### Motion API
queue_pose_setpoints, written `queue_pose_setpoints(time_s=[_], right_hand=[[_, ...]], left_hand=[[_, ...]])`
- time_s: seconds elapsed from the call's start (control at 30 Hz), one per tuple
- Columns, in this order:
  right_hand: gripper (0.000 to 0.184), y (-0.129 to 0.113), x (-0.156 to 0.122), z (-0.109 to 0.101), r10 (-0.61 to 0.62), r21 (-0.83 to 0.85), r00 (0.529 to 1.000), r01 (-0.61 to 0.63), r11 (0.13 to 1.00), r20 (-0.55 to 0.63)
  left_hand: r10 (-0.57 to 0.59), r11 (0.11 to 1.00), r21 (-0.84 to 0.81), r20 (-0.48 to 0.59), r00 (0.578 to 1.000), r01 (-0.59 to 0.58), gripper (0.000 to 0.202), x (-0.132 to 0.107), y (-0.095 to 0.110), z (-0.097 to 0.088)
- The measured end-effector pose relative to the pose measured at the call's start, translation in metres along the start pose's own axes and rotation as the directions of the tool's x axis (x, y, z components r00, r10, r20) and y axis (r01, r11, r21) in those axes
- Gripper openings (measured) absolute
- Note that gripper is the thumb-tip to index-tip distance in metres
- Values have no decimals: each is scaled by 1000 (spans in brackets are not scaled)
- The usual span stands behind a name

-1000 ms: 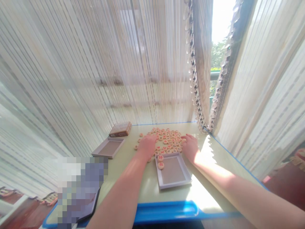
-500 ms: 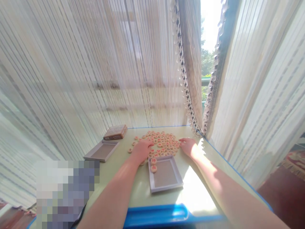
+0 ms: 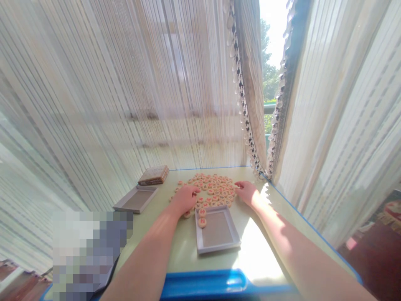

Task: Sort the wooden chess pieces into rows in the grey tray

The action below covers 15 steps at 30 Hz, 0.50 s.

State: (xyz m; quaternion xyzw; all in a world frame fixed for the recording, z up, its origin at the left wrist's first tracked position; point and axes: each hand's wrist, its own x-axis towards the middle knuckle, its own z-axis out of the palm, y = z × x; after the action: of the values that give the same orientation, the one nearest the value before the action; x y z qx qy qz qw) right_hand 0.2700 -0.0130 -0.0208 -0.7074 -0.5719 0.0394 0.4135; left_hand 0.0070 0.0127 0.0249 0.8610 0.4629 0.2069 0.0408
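Note:
Several round wooden game pieces [image 3: 216, 188] with red or dark marks lie spread across the far middle of a pale green table [image 3: 257, 246]. My left hand [image 3: 184, 198] rests palm down on the left edge of that pile, fingers curled over some pieces. At the pile's right edge, my right hand [image 3: 247, 192] lies flat with fingers stretched toward the pieces. Just in front of the pile sits a shallow white tray [image 3: 219, 244] holding two red-marked pieces [image 3: 202, 217] at its far left corner.
A second white tray [image 3: 135, 200] lies at the left, with a brown box [image 3: 154, 175] behind it. Sheer striped curtains [image 3: 125, 92] close in the table's back and both sides. A blue rim [image 3: 203, 284] runs along the near edge. A blurred patch covers the lower left.
Both hands have stayed at the edges of the pile, the left drawing slightly toward me. The camera has shifted a little, so the table sits lower and further left in the picture.

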Motion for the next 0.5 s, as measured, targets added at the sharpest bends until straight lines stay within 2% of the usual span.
queue_pose_setpoints(time_s=[0.1, 0.2, 0.33, 0.4, 0.5], right_hand=[[34, -5, 0, -2, 28, -12, 996, -27, 1000, 86], [34, -8, -2, -3, 20, -8, 995, -19, 1000, 95], [33, -7, -4, -2, 11, 28, 996, -14, 1000, 93], [32, -5, -4, 0, -6, 48, 998, 3, 999, 59], [30, -2, -4, 4, -48, -7, 997, 47, 999, -59]], left_hand=[[-9, 1000, 23, -55, 998, 10, 32, 1, 0, 2], [-43, 999, 7, -111, 993, 44, 31, 0, 1, 4], [-39, 999, 26, -83, 996, 41, 26, -1, 1, 3], [-41, 998, 38, -87, 995, 45, 26, -1, 1, 3], [-48, 998, 34, -174, 984, 54, 28, 0, 1, 2]])
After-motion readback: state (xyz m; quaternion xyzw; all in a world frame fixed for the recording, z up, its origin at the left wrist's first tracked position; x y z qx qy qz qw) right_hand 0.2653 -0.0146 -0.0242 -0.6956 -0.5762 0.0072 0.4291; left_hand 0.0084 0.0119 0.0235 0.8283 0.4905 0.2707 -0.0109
